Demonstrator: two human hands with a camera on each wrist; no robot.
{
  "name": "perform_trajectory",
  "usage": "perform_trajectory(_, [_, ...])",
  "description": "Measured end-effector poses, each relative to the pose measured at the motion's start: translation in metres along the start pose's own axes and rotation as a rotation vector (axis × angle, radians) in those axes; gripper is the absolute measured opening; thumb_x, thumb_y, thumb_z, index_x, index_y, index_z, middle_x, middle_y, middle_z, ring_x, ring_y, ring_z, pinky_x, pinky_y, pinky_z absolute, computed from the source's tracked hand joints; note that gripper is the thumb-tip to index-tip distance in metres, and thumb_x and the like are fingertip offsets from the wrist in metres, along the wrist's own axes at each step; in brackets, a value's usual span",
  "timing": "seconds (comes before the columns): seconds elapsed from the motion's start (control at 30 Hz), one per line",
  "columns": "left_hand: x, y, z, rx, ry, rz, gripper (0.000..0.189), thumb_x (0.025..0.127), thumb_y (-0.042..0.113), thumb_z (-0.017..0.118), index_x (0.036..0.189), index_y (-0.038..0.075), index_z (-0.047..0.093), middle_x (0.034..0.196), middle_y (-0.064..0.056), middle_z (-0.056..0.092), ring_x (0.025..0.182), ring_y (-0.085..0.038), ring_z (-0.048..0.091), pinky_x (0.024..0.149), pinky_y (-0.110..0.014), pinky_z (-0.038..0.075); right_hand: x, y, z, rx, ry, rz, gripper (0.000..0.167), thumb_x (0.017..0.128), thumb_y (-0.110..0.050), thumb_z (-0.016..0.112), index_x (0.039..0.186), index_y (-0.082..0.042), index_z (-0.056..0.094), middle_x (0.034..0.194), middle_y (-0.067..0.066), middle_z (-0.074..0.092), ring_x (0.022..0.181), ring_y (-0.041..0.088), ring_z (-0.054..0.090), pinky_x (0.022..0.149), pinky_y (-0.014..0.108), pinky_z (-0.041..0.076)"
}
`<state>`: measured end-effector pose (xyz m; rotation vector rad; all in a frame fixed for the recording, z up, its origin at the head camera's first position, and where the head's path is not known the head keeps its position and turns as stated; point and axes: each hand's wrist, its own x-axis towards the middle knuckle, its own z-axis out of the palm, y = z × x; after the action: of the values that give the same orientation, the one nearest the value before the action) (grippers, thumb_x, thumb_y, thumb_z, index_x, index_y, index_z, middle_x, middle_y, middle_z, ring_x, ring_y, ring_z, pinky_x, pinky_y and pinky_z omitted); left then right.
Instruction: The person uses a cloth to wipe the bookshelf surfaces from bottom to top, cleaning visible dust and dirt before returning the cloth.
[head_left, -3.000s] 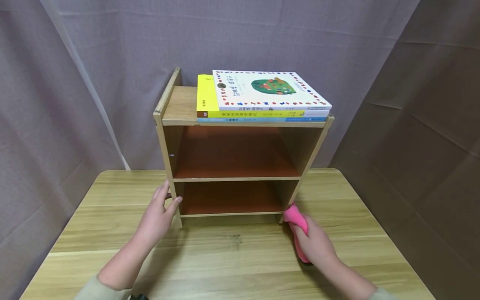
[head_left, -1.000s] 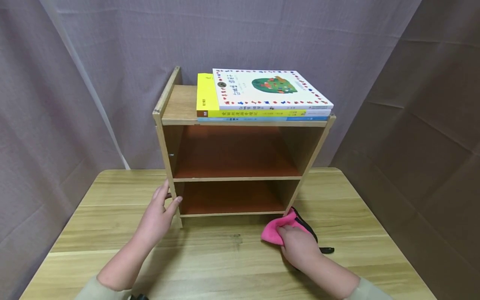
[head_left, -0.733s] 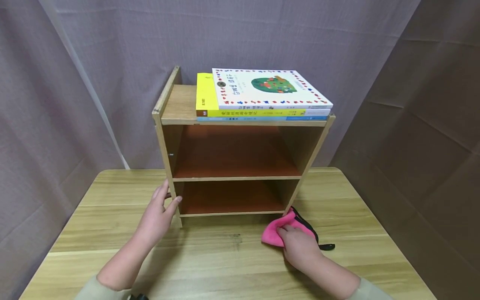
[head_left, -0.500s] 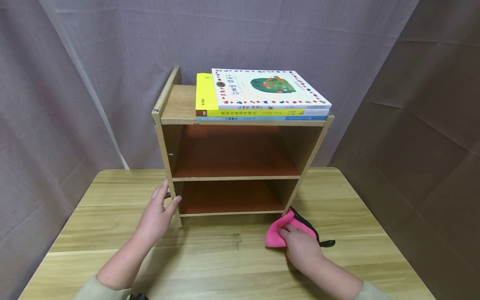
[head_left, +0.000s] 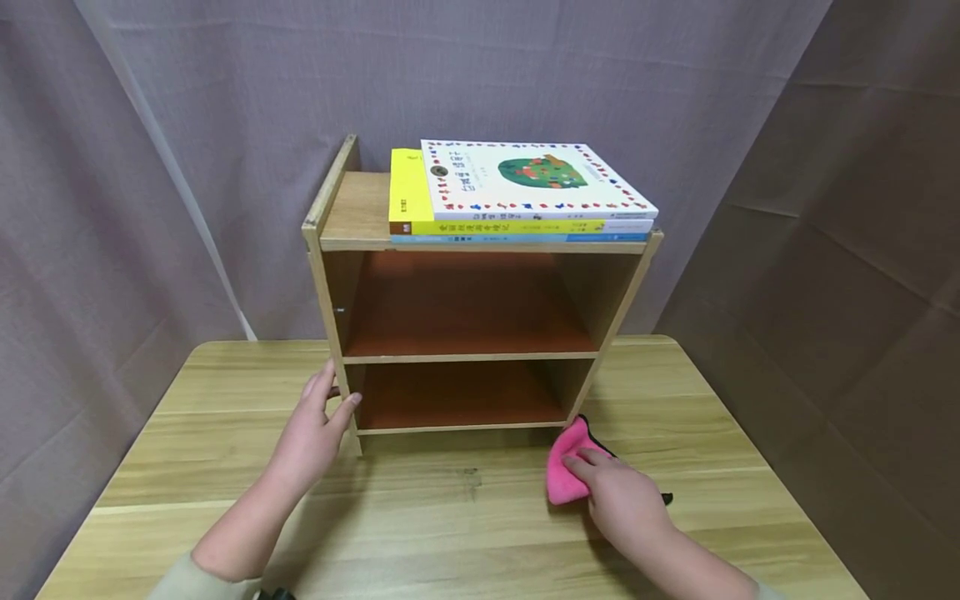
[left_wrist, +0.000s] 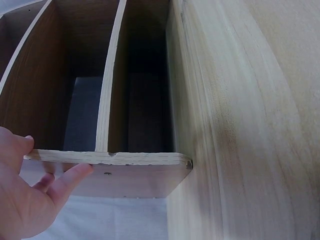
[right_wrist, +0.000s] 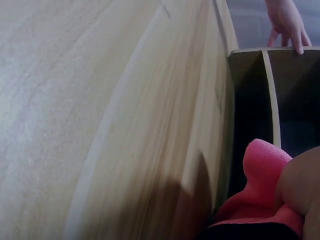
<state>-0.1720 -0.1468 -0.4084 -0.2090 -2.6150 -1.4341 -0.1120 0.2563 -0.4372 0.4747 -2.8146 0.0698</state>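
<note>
On the wooden table [head_left: 465, 542] we see a wooden shelf [head_left: 468, 359], which stands upright with its open front toward the near side. The left hand [head_left: 311, 433] holds the shelf by its left side panel, low down: the thumb lies over the front edge, and the other fingers are on the outer face. The right hand [head_left: 626, 504] is grasping a pink cloth [head_left: 567, 475] between its fingers, at the near right corner of the shelf. The cloth is bunched, its far end meets the foot of the right side panel, and we notice a black edging along it and a small black tab [head_left: 667, 498] to the right of the hand. Under the top board we see two open compartments, with reddish-brown boards. On the top, toward the right, three books lie flat in one pile: a blue book [head_left: 480, 238] at the bottom, a yellow book [head_left: 410, 187] in the middle, and a white book [head_left: 536, 179] with a green picture uppermost. Behind the table, at the far side, hangs a grey curtain [head_left: 225, 125].
</note>
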Motion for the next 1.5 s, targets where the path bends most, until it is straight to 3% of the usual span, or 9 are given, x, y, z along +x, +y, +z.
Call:
perform_trajectory(0.2, [0.000, 0.001, -0.001, -0.002, 0.005, 0.006, 0.066, 0.104, 0.031, 0.052, 0.160, 0.032, 0.015, 0.155, -0.013, 0.031, 0.133, -0.037, 0.043, 0.099, -0.059, 0.045, -0.005, 0.000, -0.012, -0.003, 0.032, -0.025, 0.053, 0.069, 0.008, 0.065, 0.116, -0.016, 0.075, 0.122, 0.007, 0.068, 0.109, 0.030, 0.066, 0.070, 0.047, 0.057])
perform_trajectory(0.37, [0.000, 0.001, -0.001, -0.003, 0.002, 0.000, 0.068, 0.104, 0.033, 0.052, 0.160, 0.028, 0.014, 0.157, -0.013, 0.029, 0.134, -0.038, 0.042, 0.099, -0.058, 0.045, -0.010, -0.002, -0.021, -0.009, 0.085, -0.068, 0.053, 0.067, 0.009, 0.066, 0.113, -0.015, 0.076, 0.121, 0.008, 0.068, 0.108, 0.030, 0.066, 0.073, 0.047, 0.058])
perform_trajectory(0.7, [0.000, 0.000, -0.001, 0.004, -0.002, -0.016, 0.070, 0.104, 0.033, 0.052, 0.161, 0.024, 0.012, 0.159, -0.013, 0.026, 0.135, -0.038, 0.041, 0.101, -0.058, 0.044, -0.015, -0.014, -0.039, -0.021, 0.217, -0.192, 0.055, 0.061, 0.008, 0.068, 0.109, -0.015, 0.077, 0.116, 0.009, 0.069, 0.102, 0.031, 0.068, 0.064, 0.044, 0.058])
perform_trajectory(0.97, [0.000, 0.000, -0.001, -0.001, -0.002, -0.007, 0.070, 0.104, 0.040, 0.050, 0.161, 0.026, 0.012, 0.155, -0.013, 0.031, 0.135, -0.037, 0.041, 0.102, -0.059, 0.042, -0.011, -0.021, -0.046, -0.009, 0.305, -0.273, 0.055, 0.060, 0.006, 0.069, 0.110, -0.015, 0.077, 0.116, 0.009, 0.069, 0.102, 0.033, 0.068, 0.067, 0.044, 0.059])
perform_trajectory(1.2, [0.000, 0.000, 0.000, -0.003, -0.002, -0.016, 0.070, 0.104, 0.036, 0.051, 0.161, 0.022, 0.012, 0.155, -0.014, 0.031, 0.135, -0.037, 0.041, 0.102, -0.058, 0.042, -0.004, -0.026, -0.053, 0.015, 0.371, -0.321, 0.057, 0.060, 0.001, 0.080, 0.114, -0.016, 0.075, 0.120, 0.009, 0.067, 0.103, 0.034, 0.067, 0.068, 0.046, 0.059])
perform_trajectory(1.5, [-0.001, 0.002, 0.000, -0.005, -0.009, -0.031, 0.071, 0.104, 0.035, 0.051, 0.161, 0.020, 0.011, 0.156, -0.014, 0.030, 0.136, -0.036, 0.041, 0.103, -0.058, 0.042, 0.012, -0.030, -0.056, 0.043, 0.450, -0.356, 0.057, 0.063, 0.004, 0.077, 0.117, -0.016, 0.074, 0.120, 0.010, 0.068, 0.104, 0.036, 0.066, 0.068, 0.047, 0.059])
